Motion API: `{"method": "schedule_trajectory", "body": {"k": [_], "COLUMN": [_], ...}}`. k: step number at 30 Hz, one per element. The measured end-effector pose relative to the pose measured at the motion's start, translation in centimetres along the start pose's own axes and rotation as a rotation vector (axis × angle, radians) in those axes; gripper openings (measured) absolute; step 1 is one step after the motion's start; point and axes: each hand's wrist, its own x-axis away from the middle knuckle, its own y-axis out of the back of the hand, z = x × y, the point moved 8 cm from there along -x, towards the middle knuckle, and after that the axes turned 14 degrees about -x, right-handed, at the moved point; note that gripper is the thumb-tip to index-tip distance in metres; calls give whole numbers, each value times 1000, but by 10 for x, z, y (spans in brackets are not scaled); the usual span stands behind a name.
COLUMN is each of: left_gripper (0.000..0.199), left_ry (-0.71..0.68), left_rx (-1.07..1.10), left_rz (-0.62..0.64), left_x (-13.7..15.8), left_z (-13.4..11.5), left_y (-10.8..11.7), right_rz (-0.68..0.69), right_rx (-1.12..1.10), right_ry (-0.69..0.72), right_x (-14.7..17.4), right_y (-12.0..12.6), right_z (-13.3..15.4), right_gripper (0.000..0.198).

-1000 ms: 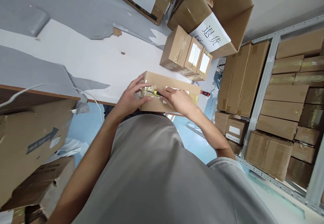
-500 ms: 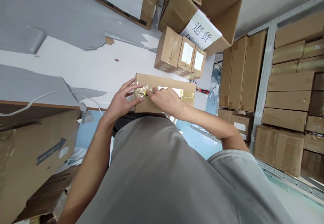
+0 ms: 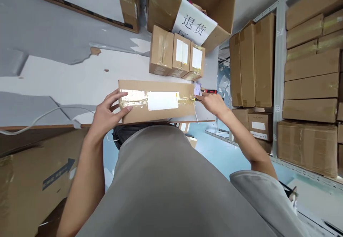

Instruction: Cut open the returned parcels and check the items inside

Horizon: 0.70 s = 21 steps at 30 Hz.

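Note:
A long cardboard box (image 3: 160, 114) lies on the white table (image 3: 80, 80) in front of me, with clear tape and a white label (image 3: 163, 100) along its top. My left hand (image 3: 108, 114) grips the box's left end, thumb on the taped top and fingers curled over the far edge. My right hand (image 3: 213, 103) is at the box's right end, closed around a small cutter whose dark tip (image 3: 197, 99) touches the tape at that end. Most of the cutter is hidden in the hand.
Three small labelled boxes (image 3: 175, 55) stand behind the long box. A phone (image 3: 197, 88) and a red-handled tool (image 3: 210, 91) lie by the right end. A large open carton with a paper sign (image 3: 195, 24) stands behind; shelves of cartons (image 3: 308, 87) stand to the right. A white cable (image 3: 40, 117) crosses the table edge.
My right hand has drawn the cutter along the tape from the box's left end to its right end. My left hand stayed on the left end. The view shifted left.

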Motion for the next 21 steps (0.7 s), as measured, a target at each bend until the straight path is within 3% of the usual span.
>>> {"method": "schedule_trajectory", "body": {"k": [9,15,19,21], "left_gripper": [80,80,66,56], "left_ry": [69,82,59,26], "left_rx": [-43,-24,-115,-282], "left_rz": [-7,-2,-33,-78], "left_x": [-4,-4,-7,-10], "left_z": [-6,-7,-4,-8], "left_y": [-4,-4,5,11], "right_rz": [-95,-206,-309,-313], "right_rx": [-181,-520,-655,-690], "right_ry": [44,202,191,191], "right_x": [-8,-24,-25,-24], "right_y": [-22,-54,-78,-84], "right_z": [-22,-37,-27,-11], "right_gripper": [47,45,48,48]}}
